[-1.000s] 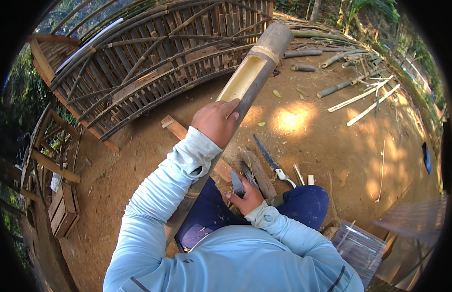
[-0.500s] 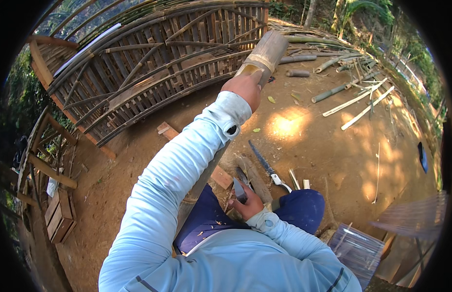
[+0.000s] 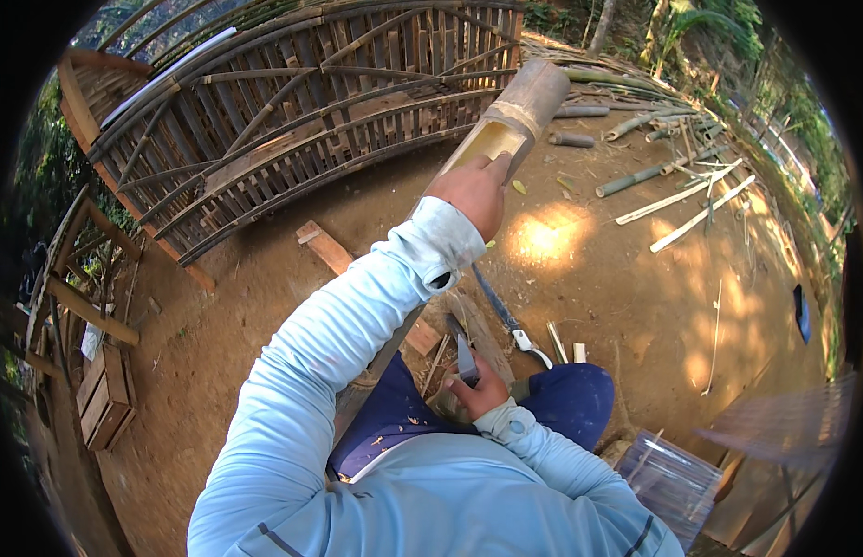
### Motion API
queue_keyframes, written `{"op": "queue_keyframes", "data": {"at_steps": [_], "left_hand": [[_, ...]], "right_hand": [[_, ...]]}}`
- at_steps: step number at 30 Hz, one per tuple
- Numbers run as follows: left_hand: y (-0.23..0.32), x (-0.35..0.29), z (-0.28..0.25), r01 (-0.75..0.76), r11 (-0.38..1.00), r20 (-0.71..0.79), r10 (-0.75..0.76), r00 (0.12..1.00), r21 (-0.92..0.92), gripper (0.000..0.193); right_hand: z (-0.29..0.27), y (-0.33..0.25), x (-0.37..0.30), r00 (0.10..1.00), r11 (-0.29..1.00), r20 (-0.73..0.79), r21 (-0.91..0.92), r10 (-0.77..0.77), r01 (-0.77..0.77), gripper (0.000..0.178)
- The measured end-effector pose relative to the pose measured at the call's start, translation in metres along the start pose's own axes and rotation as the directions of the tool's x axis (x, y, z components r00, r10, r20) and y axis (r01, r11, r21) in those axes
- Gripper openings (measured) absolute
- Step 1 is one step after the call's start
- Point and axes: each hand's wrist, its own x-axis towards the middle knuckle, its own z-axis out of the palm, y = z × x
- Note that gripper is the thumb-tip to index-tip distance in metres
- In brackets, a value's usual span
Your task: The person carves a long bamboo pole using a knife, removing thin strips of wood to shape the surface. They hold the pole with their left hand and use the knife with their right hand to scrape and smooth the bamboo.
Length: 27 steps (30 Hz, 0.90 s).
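A thick bamboo pole [image 3: 535, 93] slants up and away from my lap, a long opening cut in its wall below the far joint. My left hand [image 3: 470, 197] rests closed over the pole at the near part of that opening, its fingers at the cut edge; its underside is hidden. Low by my thighs, my right hand [image 3: 482, 392] is wrapped round a knife, whose grey blade [image 3: 466, 357] points upward. The knife's handle is mostly covered by the fingers. My left forearm hides much of the pole's middle.
A pruning saw [image 3: 502, 312] with a pale handle lies on the dirt ahead of my knees, beside a wooden plank [image 3: 327, 249]. Bamboo lengths [image 3: 631, 178] and split strips [image 3: 700, 215] lie at far right. A slatted bamboo bench [image 3: 292, 130] stands ahead. A wooden crate [image 3: 106, 397] sits left.
My left hand has drawn back slightly along the pole, and more of the cut opening shows. The right hand with the knife has shifted only a little.
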Motion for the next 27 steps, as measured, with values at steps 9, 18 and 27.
{"op": "queue_keyframes", "data": {"at_steps": [9, 18, 27], "left_hand": [[-0.050, -0.092, -0.072, 0.001, 0.893, -0.016, -0.009, 1.000, -0.451, 0.040], [-0.141, -0.291, -0.054, 0.420, 0.268, 0.092, -0.743, 0.663, -0.867, 0.051], [-0.069, -0.305, -0.074, 0.549, 0.803, 0.279, -0.485, 0.829, -0.234, 0.109]], "right_hand": [[-0.007, 0.021, -0.001, 0.997, 0.981, 0.006, 0.179, 0.079, -0.079, 0.046], [-0.008, 0.026, 0.000, 0.979, 0.944, 0.058, 0.262, 0.193, -0.202, 0.039], [-0.001, 0.001, 0.005, 0.974, 0.946, 0.197, 0.277, 0.116, -0.168, 0.054]]}}
